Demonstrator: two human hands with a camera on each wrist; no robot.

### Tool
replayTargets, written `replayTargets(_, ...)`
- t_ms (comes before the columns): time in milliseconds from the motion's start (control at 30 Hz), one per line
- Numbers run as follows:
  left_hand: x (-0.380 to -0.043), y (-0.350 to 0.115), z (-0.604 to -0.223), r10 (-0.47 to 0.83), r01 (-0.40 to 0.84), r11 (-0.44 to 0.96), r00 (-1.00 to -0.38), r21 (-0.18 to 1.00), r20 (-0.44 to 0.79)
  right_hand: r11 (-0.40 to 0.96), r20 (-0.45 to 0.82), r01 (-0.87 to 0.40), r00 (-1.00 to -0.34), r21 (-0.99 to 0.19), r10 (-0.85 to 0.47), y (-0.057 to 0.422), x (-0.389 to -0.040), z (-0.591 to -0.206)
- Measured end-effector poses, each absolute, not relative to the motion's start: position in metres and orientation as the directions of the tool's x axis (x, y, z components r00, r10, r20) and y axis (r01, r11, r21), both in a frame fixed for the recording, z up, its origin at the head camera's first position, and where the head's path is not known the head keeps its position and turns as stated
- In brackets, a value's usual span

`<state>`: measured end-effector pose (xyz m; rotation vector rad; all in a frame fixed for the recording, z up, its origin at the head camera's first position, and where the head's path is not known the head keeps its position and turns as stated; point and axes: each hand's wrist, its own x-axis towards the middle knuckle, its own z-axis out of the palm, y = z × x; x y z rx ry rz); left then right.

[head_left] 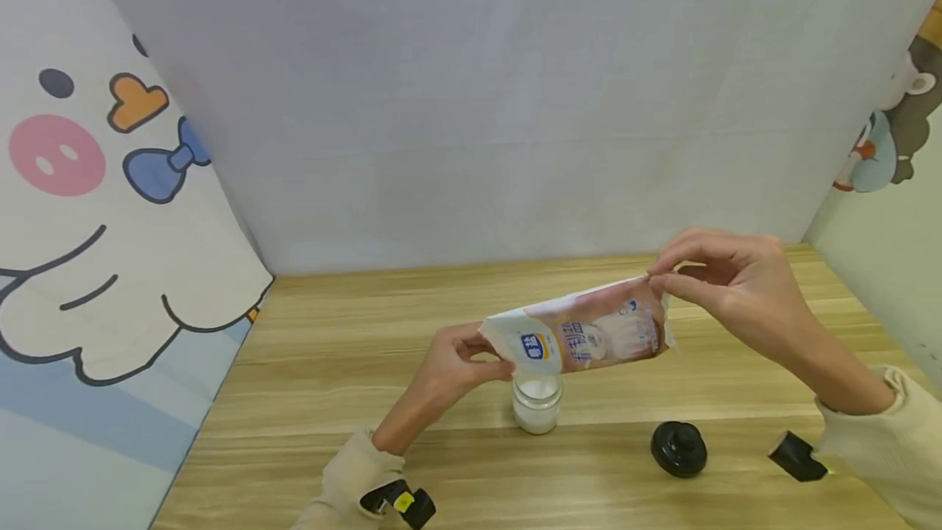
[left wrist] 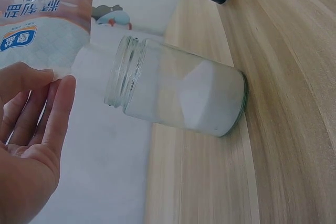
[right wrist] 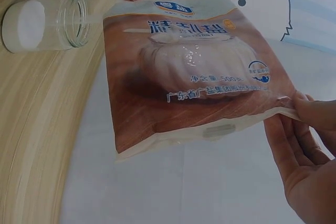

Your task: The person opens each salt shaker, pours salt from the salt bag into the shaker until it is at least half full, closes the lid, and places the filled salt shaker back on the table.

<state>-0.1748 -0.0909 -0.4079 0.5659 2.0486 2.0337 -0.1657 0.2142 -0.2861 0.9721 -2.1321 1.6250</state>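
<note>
Currently, the printed bag (head_left: 589, 330) lies slanted just right of centre in the head view, its lower left end over the glass jar (head_left: 537, 413), which stands upright on the worktop (head_left: 331, 399). Left hand (head_left: 458, 362): thumb and fingers clamped on the bag's lower end, presumably to steer the mouth over the jar. Right hand (head_left: 739, 276): thumb and fingertips together on the upper right corner, likely keeping that end raised so the contents run down. Left wrist view: bag and jar rim apart; a faint whitish haze between them looks like falling grains. White granules (left wrist: 198, 95) cover the jar's bottom. Black lid (head_left: 679, 448) sits lower right, well apart, which leaves the jar's mouth uncovered.
</note>
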Motion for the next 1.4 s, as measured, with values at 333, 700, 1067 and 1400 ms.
replayTargets(333,-0.1751,-0.0874,-0.4102,0.4,0.111,-0.019,-0.91,0.994,0.109,0.186,0.581,-0.658,-0.74,-0.73,-0.338,0.2137,-0.164,-0.2855)
replayTargets(700,-0.1748,-0.0876,-0.4098,0.398,0.117,-0.004,-0.911,0.993,0.109,0.159,0.588,-0.662,-0.733,-0.733,-0.342,0.2143,-0.1654,-0.2874)
replayTargets(1067,-0.1742,-0.0879,-0.4074,0.401,0.113,-0.02,-0.909,0.993,0.112,0.169,0.591,-0.664,-0.733,-0.728,-0.335,0.2145,-0.1658,-0.2872)
replayTargets(1400,-0.1732,-0.0885,-0.4056,0.404,0.124,-0.023,-0.907,0.992,0.123,0.193,0.601,-0.675,-0.728,-0.712,-0.33,0.214,-0.1644,-0.2853)
